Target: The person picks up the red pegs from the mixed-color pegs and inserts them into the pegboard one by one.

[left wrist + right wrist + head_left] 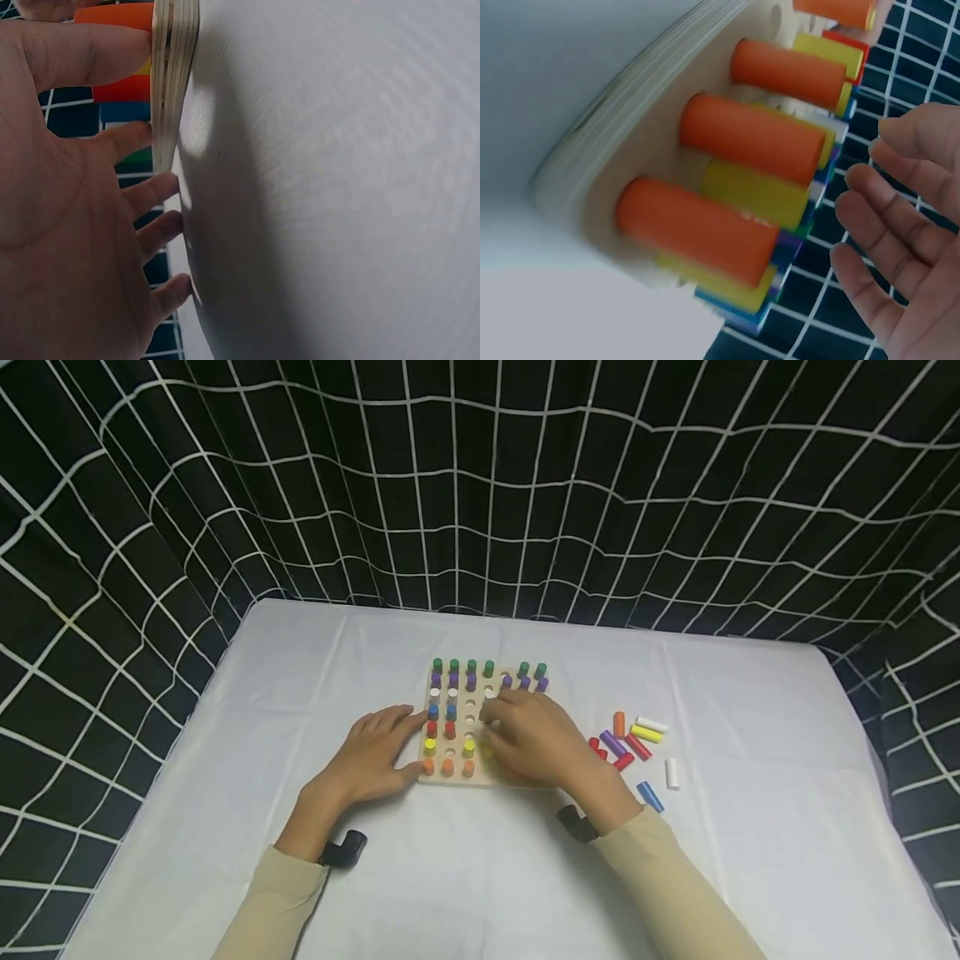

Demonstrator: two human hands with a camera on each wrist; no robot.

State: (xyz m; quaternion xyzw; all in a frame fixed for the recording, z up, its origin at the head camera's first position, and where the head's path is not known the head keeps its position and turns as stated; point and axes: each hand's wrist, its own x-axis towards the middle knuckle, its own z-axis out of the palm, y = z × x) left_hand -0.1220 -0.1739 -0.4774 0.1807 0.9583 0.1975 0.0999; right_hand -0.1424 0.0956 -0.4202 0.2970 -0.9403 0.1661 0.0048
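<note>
A wooden peg board [450, 782] lies on the table, with rows of green, purple, white, blue, red, yellow and orange pegs standing in its holes. My left hand [378, 758] rests at the board's left side; in the left wrist view its thumb [97, 56] touches the board edge. Over the board's right half is my right hand [536, 735], hiding part of the rows. Its fingers [866, 214] are loosely bent in the right wrist view, beside orange pegs [697, 229] and yellow pegs [757, 195], with nothing visible between them.
Right of the board lie loose pegs: an orange peg [618, 724], a yellow peg [647, 734], a blue peg [650, 796], a white peg [672, 773], and several others. A white cloth [750, 827] covers the table. Dark netted curtains [480, 485] stand around it.
</note>
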